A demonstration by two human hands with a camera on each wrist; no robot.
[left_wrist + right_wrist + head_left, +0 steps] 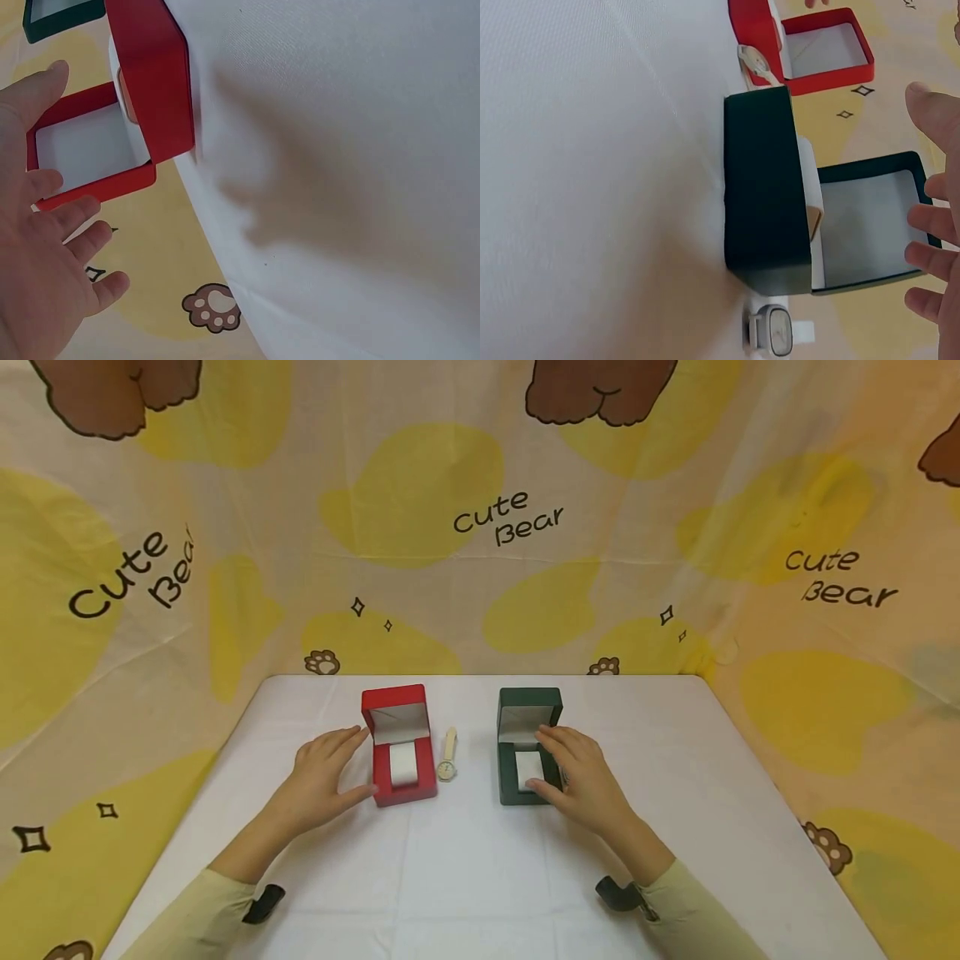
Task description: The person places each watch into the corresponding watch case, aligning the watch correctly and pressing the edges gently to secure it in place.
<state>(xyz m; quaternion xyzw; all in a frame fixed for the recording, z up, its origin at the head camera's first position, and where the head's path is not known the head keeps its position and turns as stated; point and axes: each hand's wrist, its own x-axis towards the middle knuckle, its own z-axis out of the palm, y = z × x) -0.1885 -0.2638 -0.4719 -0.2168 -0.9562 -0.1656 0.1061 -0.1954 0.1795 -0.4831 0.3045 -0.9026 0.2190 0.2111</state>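
Note:
A red watch box [381, 770] stands on the white-covered table, lid up, with a white cushion [403, 764] inside. My left hand [318, 781] is beside its left side, fingers spread and holding nothing. To the right, a dark green watch box [507, 781] also has its lid raised over a white cushion [528, 767]. Over its right side hovers my right hand [588, 781], fingers apart, gripping nothing. A cream-strapped watch [447, 768] lies just right of the red box. Another watch with a pale strap [774, 330] is beside the green box, mostly hidden by my right hand in the head view.
The white tablecloth [465, 877] covers the table up to its back edge. Behind and at both sides hangs a yellow-patterned cloth [420, 485] with bear prints. A black device [264, 903] is at the left cuff, and another [621, 895] at the right cuff.

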